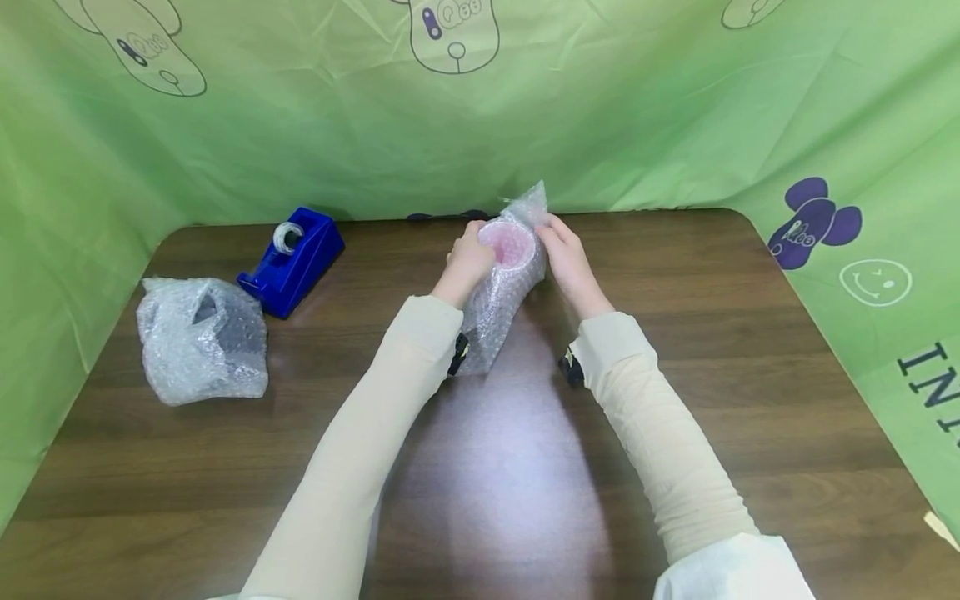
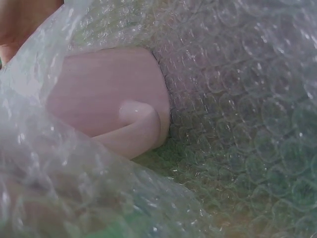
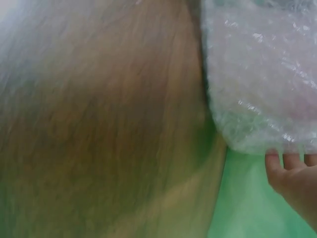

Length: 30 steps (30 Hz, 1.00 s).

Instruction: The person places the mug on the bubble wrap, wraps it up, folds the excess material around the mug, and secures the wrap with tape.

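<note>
A pink mug lies at the back middle of the table, its mouth facing up toward the head camera, wrapped round by bubble wrap. In the left wrist view the mug's handle shows between folds of the wrap. My left hand grips the mug at the left of its rim, some fingers out of sight. On the other side my right hand pinches the wrap's edge beside the rim. The right wrist view has its fingertips against the wrap's border.
Left of the hands stands a blue tape dispenser with a roll of clear tape. A bubble-wrapped bundle sits beside it at the table's left. A green printed cloth hangs behind the wooden table.
</note>
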Available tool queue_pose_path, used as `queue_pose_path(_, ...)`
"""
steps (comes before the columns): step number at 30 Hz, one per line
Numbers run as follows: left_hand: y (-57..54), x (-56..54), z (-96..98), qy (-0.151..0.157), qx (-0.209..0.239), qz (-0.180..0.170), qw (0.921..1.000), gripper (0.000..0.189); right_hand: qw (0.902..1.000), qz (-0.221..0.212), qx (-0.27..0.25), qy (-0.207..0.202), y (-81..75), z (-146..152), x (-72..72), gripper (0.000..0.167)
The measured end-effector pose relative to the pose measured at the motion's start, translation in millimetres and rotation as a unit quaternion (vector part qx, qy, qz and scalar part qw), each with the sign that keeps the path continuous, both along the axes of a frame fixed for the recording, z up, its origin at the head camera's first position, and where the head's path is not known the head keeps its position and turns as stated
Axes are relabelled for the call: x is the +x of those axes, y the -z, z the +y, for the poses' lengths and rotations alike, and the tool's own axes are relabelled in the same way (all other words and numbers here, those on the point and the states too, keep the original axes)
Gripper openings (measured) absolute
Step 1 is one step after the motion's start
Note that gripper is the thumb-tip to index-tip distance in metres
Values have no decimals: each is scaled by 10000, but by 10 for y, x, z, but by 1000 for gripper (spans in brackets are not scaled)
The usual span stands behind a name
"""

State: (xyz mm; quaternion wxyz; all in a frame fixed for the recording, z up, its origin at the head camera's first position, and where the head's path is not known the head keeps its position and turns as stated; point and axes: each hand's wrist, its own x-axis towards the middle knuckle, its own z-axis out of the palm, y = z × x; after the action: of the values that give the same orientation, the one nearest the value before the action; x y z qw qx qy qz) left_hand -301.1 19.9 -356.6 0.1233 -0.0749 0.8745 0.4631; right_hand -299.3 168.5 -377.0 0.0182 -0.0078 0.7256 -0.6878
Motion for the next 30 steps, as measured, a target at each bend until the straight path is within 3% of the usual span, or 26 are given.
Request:
queue_pose_path(3, 6, 10, 6, -52, -10, -20, 10000, 53, 9983, -469, -334, 63, -56, -41, 9, 54)
queue_pose_path(7, 12, 17, 12, -122, -37, -45, 9999, 52, 9871, -1253, -883, 470, -133, -120, -11, 66)
queue_pose_path(11, 12, 18, 10, -138, -25, -21, 9999, 52, 9734, -1677, -1008, 1190, -182, -191, -43, 54)
queue_pose_path(15, 2, 25, 10, -147, -22, -31, 9999, 52, 9667, -1826, -1001, 1487, -194, -219, -74, 45)
queue_pose_path(18, -9, 31, 15, -162, -27, -55, 9998, 51, 9683, -1818, -1031, 1369, -193, -205, -92, 42)
queue_pose_path(25, -11, 7, 29, -156, 32, 26, 9999, 52, 9803, -1791, -627, 539, -184, -99, -87, 39)
queue_pose_path(30, -1, -6, 36, -134, -58, 54, 9999, 51, 9854, -1607, -298, 471, -165, -105, -94, 33)
